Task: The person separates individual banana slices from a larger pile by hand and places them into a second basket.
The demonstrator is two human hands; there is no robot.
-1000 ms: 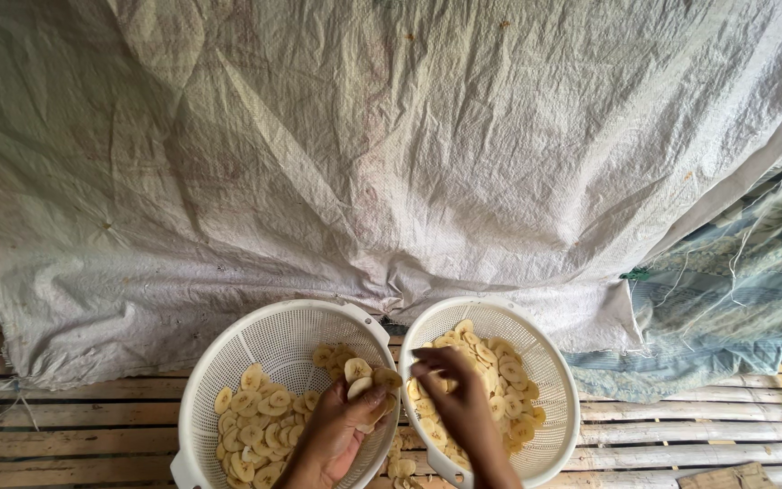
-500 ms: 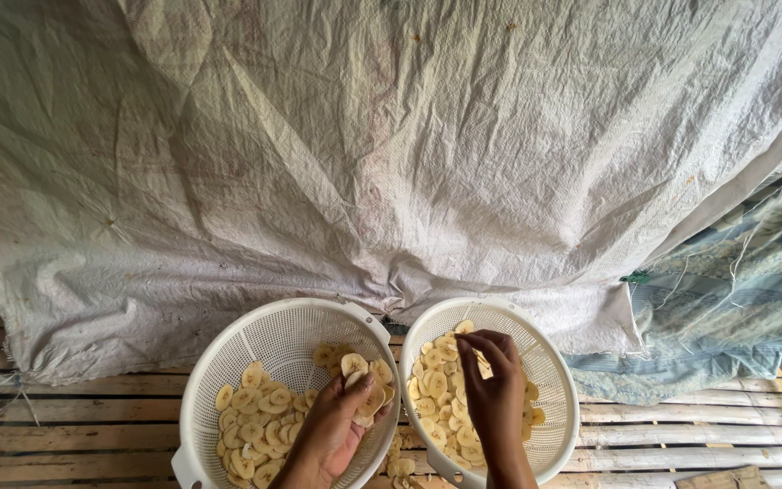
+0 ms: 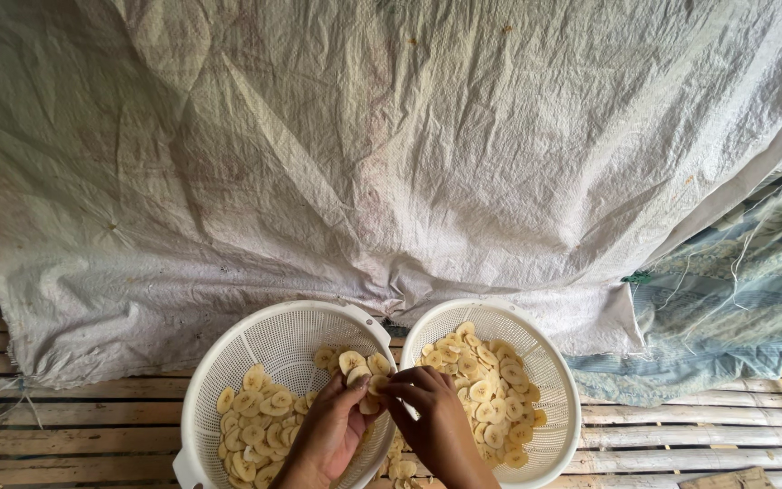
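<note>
Head view shows the left hand point(image 3: 335, 433) and right hand point(image 3: 434, 418) pinching banana slices point(image 3: 366, 391) together over the left colander's point(image 3: 273, 340) rim, beside the right colander point(image 3: 549, 362), so pieces fall inside.

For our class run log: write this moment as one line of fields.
left hand: holds banana slices | right hand: fingers meet left | site: rims of two white colanders | surface: slatted wood

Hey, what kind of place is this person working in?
Probably a simple outdoor or semi-open food-drying or snack-making spot, not a fitted kitchen. A slatted wooden platform bears two white colanders holding pale round slices, and a big woven plastic tarp lies spread behind them.
</note>
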